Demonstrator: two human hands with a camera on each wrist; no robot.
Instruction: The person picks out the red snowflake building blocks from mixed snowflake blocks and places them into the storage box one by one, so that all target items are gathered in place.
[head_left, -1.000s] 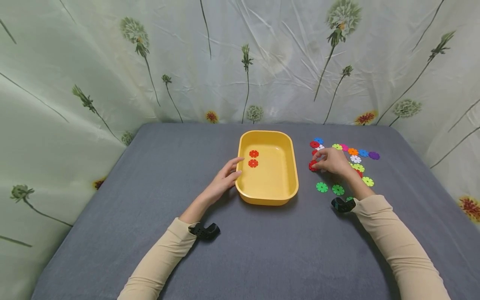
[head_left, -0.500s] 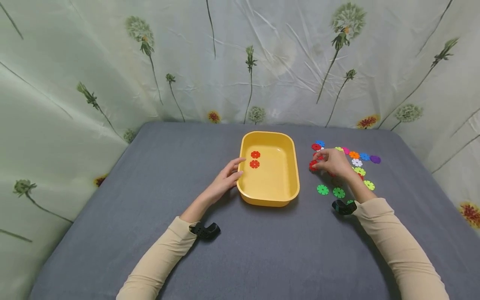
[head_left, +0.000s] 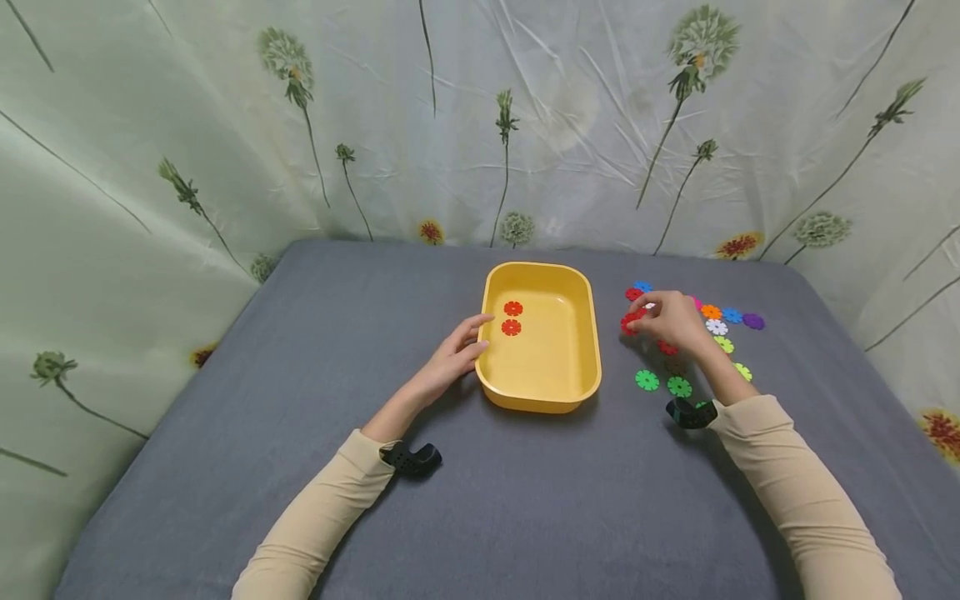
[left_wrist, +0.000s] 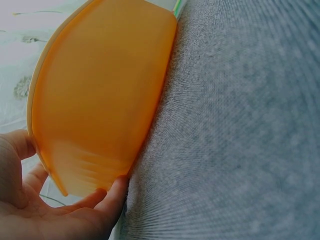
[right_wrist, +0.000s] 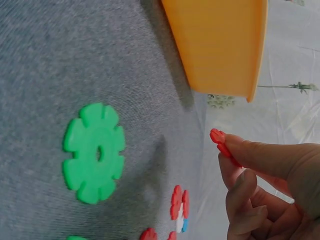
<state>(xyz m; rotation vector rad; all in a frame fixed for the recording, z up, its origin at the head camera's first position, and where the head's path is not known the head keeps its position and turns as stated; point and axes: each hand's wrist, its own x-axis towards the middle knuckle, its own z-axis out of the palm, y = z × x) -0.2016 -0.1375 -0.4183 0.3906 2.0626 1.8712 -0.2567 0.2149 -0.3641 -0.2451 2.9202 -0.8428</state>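
My right hand [head_left: 671, 321] pinches a red notched plastic disc [head_left: 630, 323] between thumb and fingertips. The right wrist view has that red disc [right_wrist: 218, 137] held edge-on, raised over the cloth. My left hand [head_left: 448, 357] holds the left rim of a yellow plastic tub [head_left: 540, 403]. Seen from the left wrist, the thumb is on the rim of the tub [left_wrist: 100, 90] and other fingers lie against its outer wall. Inside the tub, toward its left side, lie two red discs [head_left: 512, 327]. A green disc [head_left: 647, 380] lies on the cloth below my right hand.
More notched discs lie about my right hand: a purple disc [head_left: 753, 321], an orange disc [head_left: 711, 312], a white disc [head_left: 717, 327] and several others. Grey cloth [head_left: 540, 500] covers the table. A flower-printed curtain [head_left: 390, 125] hangs behind and at both sides.
My right hand has lifted slightly with the red disc in its fingertips. The left hand stays at the tub's rim. The whole head view has shifted a little.
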